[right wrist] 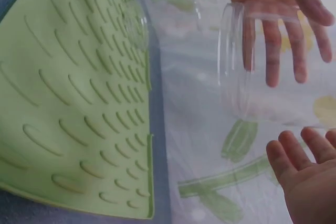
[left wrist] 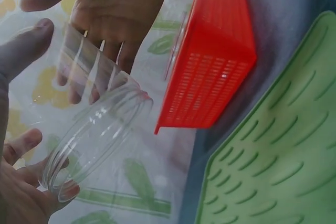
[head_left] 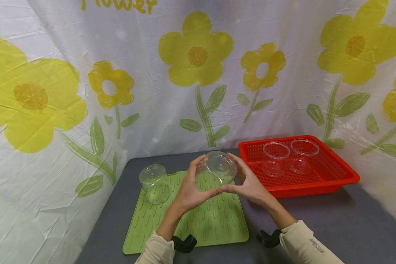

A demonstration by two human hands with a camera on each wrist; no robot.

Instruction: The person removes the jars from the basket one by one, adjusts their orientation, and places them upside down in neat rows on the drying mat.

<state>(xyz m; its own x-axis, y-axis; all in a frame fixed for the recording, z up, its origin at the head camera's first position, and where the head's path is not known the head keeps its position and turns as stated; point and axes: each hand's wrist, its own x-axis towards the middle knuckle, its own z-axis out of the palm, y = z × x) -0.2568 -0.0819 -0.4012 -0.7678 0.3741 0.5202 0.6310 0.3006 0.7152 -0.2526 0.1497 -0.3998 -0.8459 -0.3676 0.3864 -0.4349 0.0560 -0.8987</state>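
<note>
A clear jar (head_left: 220, 165) is held up over the green ridged mat (head_left: 214, 223), tilted, between my two hands. My left hand (head_left: 190, 189) holds its left side and my right hand (head_left: 252, 185) its right side. The thumbs nearly meet at the front, and the other fingers lie around the far sides. In the left wrist view, the jar's ringed rim (left wrist: 97, 140) points toward the mat's side, with left fingertips at its edge. Another clear jar (head_left: 154, 185) stands on the mat's far left part.
A red perforated basket (head_left: 330, 187) stands to the right on the dark grey table (head_left: 303, 227). Two more clear jars (head_left: 274, 161) stand inside it. Behind the table hangs a white cloth (head_left: 145, 121) with yellow flowers.
</note>
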